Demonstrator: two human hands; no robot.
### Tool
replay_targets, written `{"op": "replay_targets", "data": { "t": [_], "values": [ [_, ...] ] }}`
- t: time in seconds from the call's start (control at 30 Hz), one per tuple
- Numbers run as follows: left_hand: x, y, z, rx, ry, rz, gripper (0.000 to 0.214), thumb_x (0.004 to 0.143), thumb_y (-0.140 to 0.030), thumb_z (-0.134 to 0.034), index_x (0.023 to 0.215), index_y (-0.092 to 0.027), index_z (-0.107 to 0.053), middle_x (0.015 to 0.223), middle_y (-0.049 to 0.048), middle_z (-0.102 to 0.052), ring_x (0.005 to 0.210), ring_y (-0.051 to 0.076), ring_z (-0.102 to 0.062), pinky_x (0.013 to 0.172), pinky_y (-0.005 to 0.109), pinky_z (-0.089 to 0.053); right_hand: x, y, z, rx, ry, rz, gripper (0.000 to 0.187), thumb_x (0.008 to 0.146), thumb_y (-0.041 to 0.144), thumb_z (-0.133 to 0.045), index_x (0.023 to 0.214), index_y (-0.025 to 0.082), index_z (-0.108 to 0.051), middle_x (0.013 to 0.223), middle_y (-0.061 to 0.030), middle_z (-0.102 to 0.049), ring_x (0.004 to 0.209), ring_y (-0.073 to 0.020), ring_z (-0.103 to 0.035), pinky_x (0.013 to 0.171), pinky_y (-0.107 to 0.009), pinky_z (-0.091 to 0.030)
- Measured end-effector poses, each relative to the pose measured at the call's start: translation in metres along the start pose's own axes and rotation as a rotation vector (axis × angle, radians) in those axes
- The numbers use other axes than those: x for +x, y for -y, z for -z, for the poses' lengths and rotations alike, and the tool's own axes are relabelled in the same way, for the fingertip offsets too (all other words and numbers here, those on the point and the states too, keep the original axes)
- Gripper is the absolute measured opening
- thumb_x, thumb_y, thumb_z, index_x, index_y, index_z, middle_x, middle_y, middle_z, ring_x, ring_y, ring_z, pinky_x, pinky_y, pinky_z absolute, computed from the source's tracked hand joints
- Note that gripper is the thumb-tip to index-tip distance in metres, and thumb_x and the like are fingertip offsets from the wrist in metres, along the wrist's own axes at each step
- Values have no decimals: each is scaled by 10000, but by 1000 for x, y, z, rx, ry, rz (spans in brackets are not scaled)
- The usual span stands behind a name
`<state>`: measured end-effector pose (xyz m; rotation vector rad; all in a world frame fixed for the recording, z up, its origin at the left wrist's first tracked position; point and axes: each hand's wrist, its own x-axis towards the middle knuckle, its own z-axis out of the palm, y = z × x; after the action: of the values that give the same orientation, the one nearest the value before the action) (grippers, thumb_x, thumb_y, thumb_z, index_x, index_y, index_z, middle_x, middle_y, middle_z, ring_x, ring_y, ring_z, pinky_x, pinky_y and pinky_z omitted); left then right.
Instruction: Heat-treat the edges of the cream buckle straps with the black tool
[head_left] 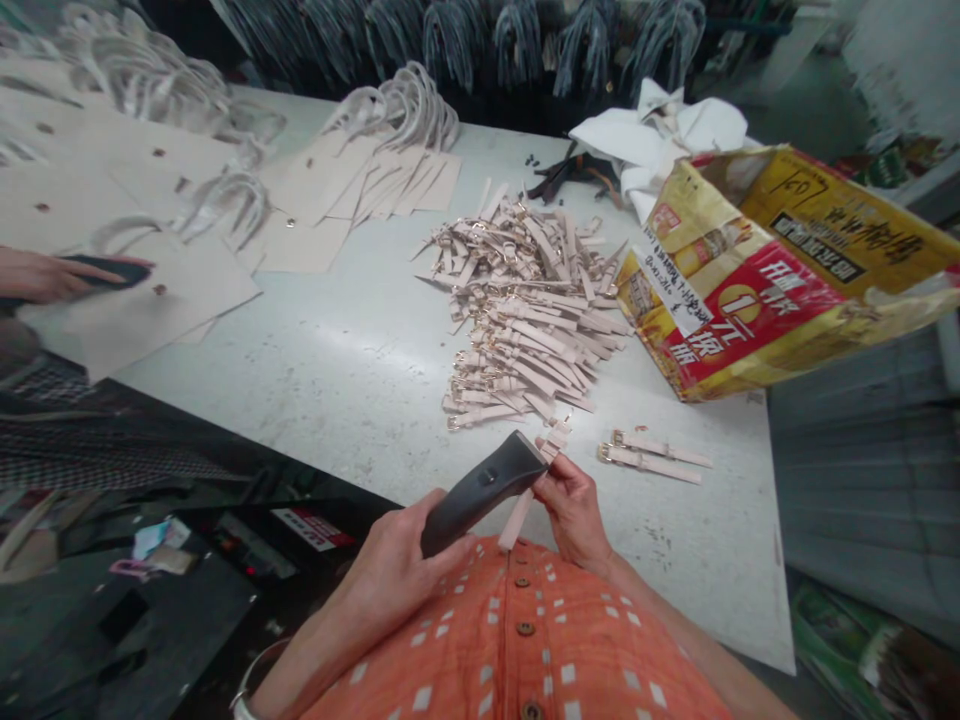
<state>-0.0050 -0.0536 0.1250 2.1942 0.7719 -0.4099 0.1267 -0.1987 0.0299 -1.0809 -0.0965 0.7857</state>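
My left hand (pixel 405 560) is wrapped round a dark grey electric hair clipper (pixel 487 480), its head angled up to the right. In my right hand (pixel 574 510) a pale pink buckle strap (pixel 516 520) is pinched between thumb and fingers, its plain end hanging toward my shirt. The clipper's head meets or nearly meets the strap at my right fingertips; exact contact cannot be made out. Beyond my hands lies a big heap of similar buckle straps (pixel 517 340). Two more straps (pixel 656 462) lie side by side to the right of my right hand.
A yellow and red cardboard box (pixel 750 280) stands at the table's right edge. Behind the heap are dark pliers (pixel 574 175) and white cloth (pixel 660 140). At left, a co-worker's hand (pixel 45 275) holds a dark tool over beige panels (pixel 187 280) with looped handles.
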Motion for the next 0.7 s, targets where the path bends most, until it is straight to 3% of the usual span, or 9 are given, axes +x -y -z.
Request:
{"op": "replay_targets", "data": {
  "t": [0.17,0.3,0.37,0.53,0.7],
  "values": [
    [2,-5,-2,10,20,-19,320,766,-476,-521,904,-195,-584,668,-43,-623,613,147,-594,552,217,-402,-2,0,2,-246,79,74,191,744,342,-653,848,182,-660,822,-10,-581,772,-156,-502,670,-254,-420],
    [9,-2,-2,47,-66,-2,310,773,-473,-512,904,-199,-576,664,-42,-613,611,147,-587,575,224,-415,-3,-3,6,-402,175,84,122,751,296,-622,764,176,-643,771,3,-504,731,-134,-458,639,-232,-382],
    [12,1,0,53,-108,-2,330,772,-485,-510,924,-199,-570,686,-37,-622,627,151,-592,593,227,-425,2,-1,15,-463,159,95,95,747,259,-596,768,178,-640,732,13,-470,701,-127,-438,618,-225,-364],
    [13,12,0,90,-110,7,352,766,-512,-512,932,-207,-569,689,-32,-634,636,162,-610,594,232,-431,24,22,65,-707,13,131,368,692,221,-536,1048,201,-625,859,-5,-569,774,-160,-484,708,-260,-383],
    [11,24,-4,115,-102,30,407,760,-548,-501,984,-214,-562,753,-10,-666,700,186,-639,629,243,-444,32,51,117,-1016,-113,63,342,694,218,-457,969,189,-659,868,-19,-634,771,-182,-527,688,-267,-390]
  ]
}}
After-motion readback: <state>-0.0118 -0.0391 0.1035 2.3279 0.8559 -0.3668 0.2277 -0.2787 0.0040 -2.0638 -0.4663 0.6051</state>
